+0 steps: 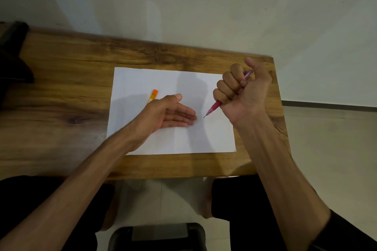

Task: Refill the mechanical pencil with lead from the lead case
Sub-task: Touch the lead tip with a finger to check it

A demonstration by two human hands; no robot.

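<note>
Right hand fisting around pink mechanical pencil, tip angling down over white paper. Left hand lying flat, fingers extended, partly covering orange lead case.

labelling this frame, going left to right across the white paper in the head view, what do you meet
orange-capped lead case → left hand, open and flat → pink mechanical pencil, tip pointing down-left → right hand, fisted around the pencil. All lie over the paper on the wooden table.
</note>
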